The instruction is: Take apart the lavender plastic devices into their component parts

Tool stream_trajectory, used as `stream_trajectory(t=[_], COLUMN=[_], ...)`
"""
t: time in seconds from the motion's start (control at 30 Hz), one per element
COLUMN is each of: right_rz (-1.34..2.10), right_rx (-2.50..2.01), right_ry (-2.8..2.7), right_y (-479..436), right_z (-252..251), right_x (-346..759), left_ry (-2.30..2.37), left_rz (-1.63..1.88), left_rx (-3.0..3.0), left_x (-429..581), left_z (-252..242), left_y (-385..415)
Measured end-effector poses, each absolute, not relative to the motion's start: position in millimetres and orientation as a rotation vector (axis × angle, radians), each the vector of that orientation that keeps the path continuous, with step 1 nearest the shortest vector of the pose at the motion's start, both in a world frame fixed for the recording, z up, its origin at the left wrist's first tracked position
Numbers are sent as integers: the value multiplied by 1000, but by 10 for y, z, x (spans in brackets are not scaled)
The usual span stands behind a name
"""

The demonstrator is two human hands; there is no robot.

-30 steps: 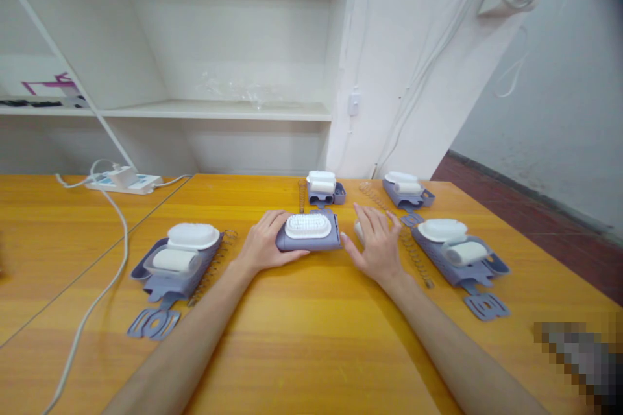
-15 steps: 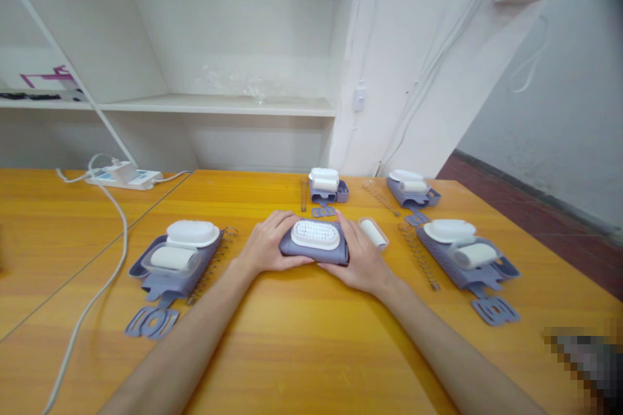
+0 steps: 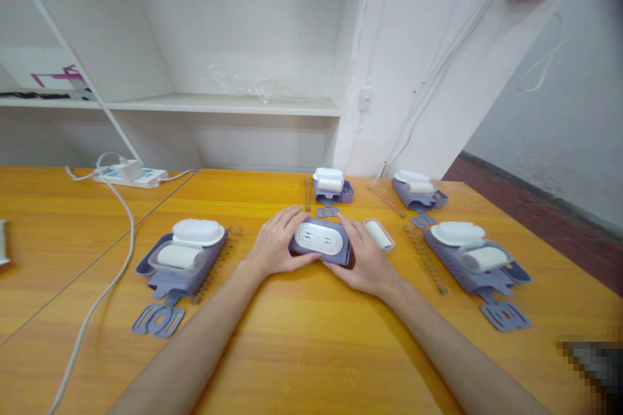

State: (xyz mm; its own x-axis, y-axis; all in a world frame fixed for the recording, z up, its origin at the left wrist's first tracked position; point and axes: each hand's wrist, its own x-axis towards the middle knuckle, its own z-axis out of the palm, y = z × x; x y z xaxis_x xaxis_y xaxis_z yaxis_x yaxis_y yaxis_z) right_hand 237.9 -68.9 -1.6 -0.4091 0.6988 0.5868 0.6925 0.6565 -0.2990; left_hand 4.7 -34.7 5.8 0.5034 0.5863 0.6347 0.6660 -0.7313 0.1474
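Observation:
Both hands hold one grey-purple plastic box (image 3: 343,253) above the middle of the wooden table. A white oval piece (image 3: 318,238) with a textured face sits in its upper face. My left hand (image 3: 277,243) grips the box's left end, thumb along the near edge. At the right end, my right hand (image 3: 365,258) has its fingers on the far edge and its thumb at the near one. Just beyond the right hand lies a clear case with a white roll (image 3: 378,235). The underside of the box is hidden.
Similar grey sets with white parts stand at left (image 3: 182,259), back (image 3: 329,187), back right (image 3: 416,189) and right (image 3: 472,256). Metal coils (image 3: 428,259) lie beside them. A white cable (image 3: 114,279) runs from a power strip (image 3: 141,176) along the left.
The white oval piece showed a bristly, raised face before; now a flatter face with small slots shows. Both hands keep their hold on the box. The whole view has shifted slightly.

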Motion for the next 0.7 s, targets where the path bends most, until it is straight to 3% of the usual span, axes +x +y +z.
stream_trajectory(t=[0.27,0.7], right_rz=[-314,-286], right_rx=[-966,-965], right_ry=[-2248,-2228], right_y=[-683,-689], right_z=[-75,-72], right_x=[2368,2337], left_ry=[-1003,-1123], left_rz=[-1125,-1100], left_rx=[-2447,-2345], left_x=[338,509], left_z=[73,53], left_y=[-535,-592])
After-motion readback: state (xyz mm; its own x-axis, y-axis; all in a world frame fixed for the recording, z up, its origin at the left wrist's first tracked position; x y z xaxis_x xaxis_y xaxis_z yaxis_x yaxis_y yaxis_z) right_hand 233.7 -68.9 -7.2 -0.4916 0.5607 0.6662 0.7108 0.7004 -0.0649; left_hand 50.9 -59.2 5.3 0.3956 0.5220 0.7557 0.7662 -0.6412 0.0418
